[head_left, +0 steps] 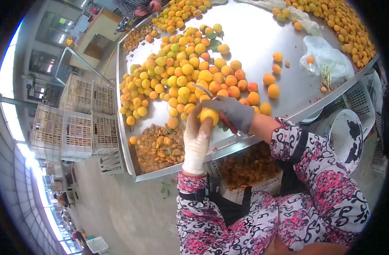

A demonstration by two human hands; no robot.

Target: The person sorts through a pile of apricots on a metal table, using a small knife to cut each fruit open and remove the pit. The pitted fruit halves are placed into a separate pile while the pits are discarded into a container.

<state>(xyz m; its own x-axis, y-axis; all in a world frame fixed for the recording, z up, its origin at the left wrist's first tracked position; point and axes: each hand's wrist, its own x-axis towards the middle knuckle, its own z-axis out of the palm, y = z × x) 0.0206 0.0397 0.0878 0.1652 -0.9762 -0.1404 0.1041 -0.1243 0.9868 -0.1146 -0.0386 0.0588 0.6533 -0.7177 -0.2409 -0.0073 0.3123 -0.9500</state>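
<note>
My left hand [197, 138], in a white glove with dirty fingertips, grips a yellow-orange apricot [209, 116] just above the near edge of the metal table. Close against it, my right hand [235, 111] wears a grey glove and is closed around a red-handled knife [229, 123]. The knife's curved metal blade points up and left, over the fruit. Beyond both hands spreads a large pile of whole apricots [177, 80]. Left of my left hand lies a heap of brownish stones and fruit pieces [158, 148]. The contact between blade and apricot is hidden by my fingers.
The metal table [249, 46] has a raised rim. A plastic bag [324, 59] and more apricots [347, 25] lie right. Stacked crates [77, 127] stand left. Below the edge are a filled crate [249, 170] and white bucket [346, 140]. Another person [135, 6] stands across.
</note>
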